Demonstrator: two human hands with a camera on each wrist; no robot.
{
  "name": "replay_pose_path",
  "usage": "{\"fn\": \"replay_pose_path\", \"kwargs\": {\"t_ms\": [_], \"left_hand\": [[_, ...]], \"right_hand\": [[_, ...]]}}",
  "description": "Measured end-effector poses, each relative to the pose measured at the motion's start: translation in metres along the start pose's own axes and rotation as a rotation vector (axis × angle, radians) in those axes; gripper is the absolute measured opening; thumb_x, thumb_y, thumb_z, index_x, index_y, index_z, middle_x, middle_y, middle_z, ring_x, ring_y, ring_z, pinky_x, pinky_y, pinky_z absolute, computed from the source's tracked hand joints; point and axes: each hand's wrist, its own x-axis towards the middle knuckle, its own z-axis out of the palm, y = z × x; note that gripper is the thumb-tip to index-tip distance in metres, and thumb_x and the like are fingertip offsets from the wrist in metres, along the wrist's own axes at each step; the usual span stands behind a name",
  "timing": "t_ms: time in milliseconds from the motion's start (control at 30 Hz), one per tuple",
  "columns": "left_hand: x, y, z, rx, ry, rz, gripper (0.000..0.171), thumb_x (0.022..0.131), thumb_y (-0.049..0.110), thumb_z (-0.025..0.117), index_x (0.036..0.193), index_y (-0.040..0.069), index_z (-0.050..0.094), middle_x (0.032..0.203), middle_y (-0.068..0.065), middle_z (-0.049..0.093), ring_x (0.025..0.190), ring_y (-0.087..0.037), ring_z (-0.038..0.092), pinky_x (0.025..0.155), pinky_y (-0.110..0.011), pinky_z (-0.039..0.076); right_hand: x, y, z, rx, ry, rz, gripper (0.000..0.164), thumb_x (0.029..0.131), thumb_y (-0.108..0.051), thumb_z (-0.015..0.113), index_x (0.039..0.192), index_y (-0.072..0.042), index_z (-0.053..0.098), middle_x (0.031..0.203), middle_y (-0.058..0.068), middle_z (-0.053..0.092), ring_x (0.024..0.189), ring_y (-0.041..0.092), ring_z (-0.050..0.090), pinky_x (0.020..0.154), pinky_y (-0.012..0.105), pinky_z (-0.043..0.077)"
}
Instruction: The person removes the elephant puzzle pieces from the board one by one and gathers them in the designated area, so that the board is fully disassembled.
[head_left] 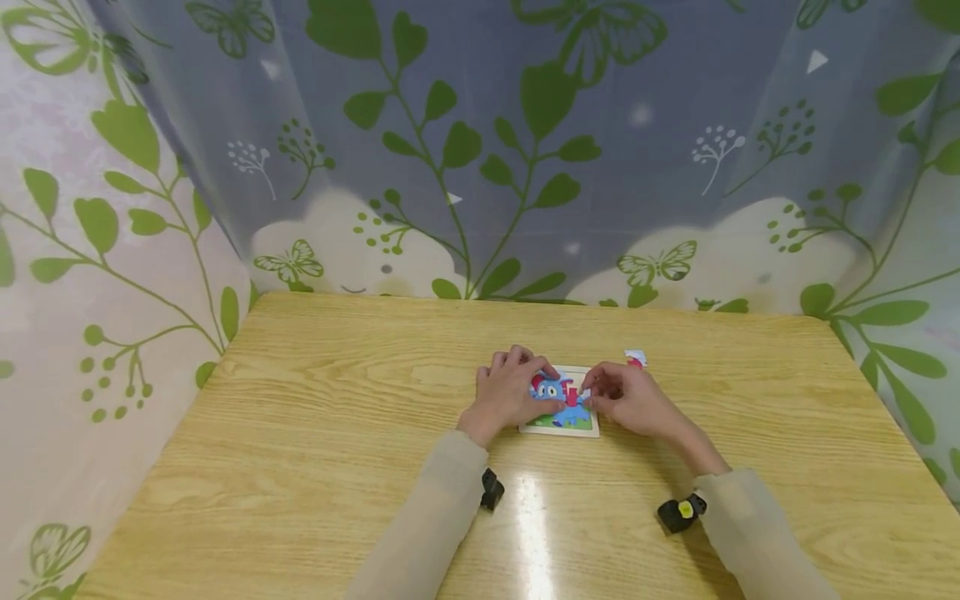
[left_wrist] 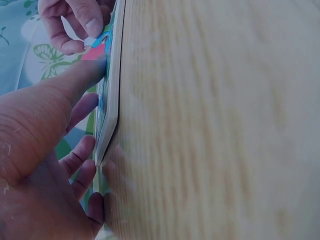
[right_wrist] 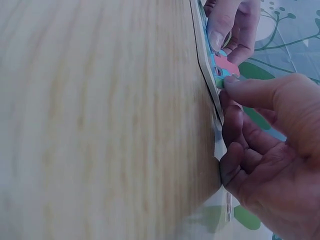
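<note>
A small square jigsaw puzzle (head_left: pixel 558 432) with a pale wooden frame lies on the table, its picture a blue cartoon animal with big eyes over green. My left hand (head_left: pixel 508 392) rests across its left part, fingers spread over the far side and thumb pressing on the picture. At the puzzle's right side my right hand (head_left: pixel 633 400) pinches a puzzle piece (left_wrist: pixel 101 40) between thumb and forefinger, low over the picture. A red piece (right_wrist: pixel 227 65) shows between the two hands. Fingers partly cover the picture.
Beyond my right hand lies a loose white and red puzzle piece (head_left: pixel 636 357). The wooden table (head_left: pixel 315 417) ends at a curtain (head_left: pixel 480 150) printed with leaves and butterflies. Black wrist cameras (head_left: pixel 678 514) sit below both sleeves.
</note>
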Motion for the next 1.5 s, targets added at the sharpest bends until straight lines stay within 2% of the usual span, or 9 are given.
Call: {"fn": "replay_pose_path", "kwargs": {"t_ms": [333, 633, 900, 1267, 1500], "left_hand": [[-0.001, 0.003, -0.002, 0.0, -0.01, -0.018, 0.04, 0.091, 0.057, 0.07, 0.125, 0.037, 0.064, 0.144, 0.001, 0.045, 0.133, -0.03, 0.038, 0.102, -0.053, 0.034], [-0.002, 0.005, 0.001, 0.046, -0.014, -0.04, 0.054, 0.084, 0.066, 0.073, 0.127, 0.037, 0.06, 0.14, 0.002, 0.043, 0.129, -0.027, 0.038, 0.098, -0.049, 0.034], [-0.003, 0.008, -0.001, 0.053, -0.015, -0.05, 0.053, 0.084, 0.066, 0.073, 0.127, 0.037, 0.06, 0.14, 0.002, 0.043, 0.131, -0.028, 0.038, 0.097, -0.049, 0.035], [-0.003, 0.016, -0.001, 0.086, -0.002, -0.089, 0.053, 0.083, 0.066, 0.074, 0.124, 0.037, 0.059, 0.136, 0.002, 0.044, 0.13, -0.028, 0.039, 0.096, -0.049, 0.036], [-0.002, 0.017, 0.0, 0.112, -0.008, -0.093, 0.054, 0.083, 0.066, 0.074, 0.125, 0.037, 0.058, 0.137, 0.001, 0.044, 0.132, -0.028, 0.038, 0.099, -0.051, 0.037]], "right_hand": [[0.002, -0.003, 0.0, 0.022, 0.02, 0.05, 0.008, 0.093, -0.006, 0.071, 0.1, -0.007, 0.07, 0.086, 0.007, 0.07, 0.073, 0.017, 0.058, 0.063, 0.025, 0.046], [0.003, -0.002, 0.002, 0.027, 0.011, 0.056, 0.008, 0.093, -0.005, 0.07, 0.101, -0.007, 0.07, 0.086, 0.008, 0.07, 0.072, 0.016, 0.059, 0.063, 0.025, 0.045], [0.004, -0.005, 0.001, 0.043, 0.017, 0.079, 0.009, 0.092, -0.006, 0.069, 0.101, -0.006, 0.071, 0.086, 0.008, 0.071, 0.075, 0.017, 0.061, 0.065, 0.026, 0.047], [0.004, -0.01, 0.002, 0.042, 0.043, 0.156, 0.01, 0.092, -0.009, 0.07, 0.1, -0.004, 0.071, 0.087, 0.008, 0.069, 0.077, 0.019, 0.059, 0.066, 0.027, 0.046], [0.004, -0.011, 0.002, 0.048, 0.041, 0.158, 0.01, 0.092, -0.008, 0.069, 0.101, -0.004, 0.071, 0.088, 0.008, 0.069, 0.078, 0.019, 0.059, 0.066, 0.026, 0.046]]}}
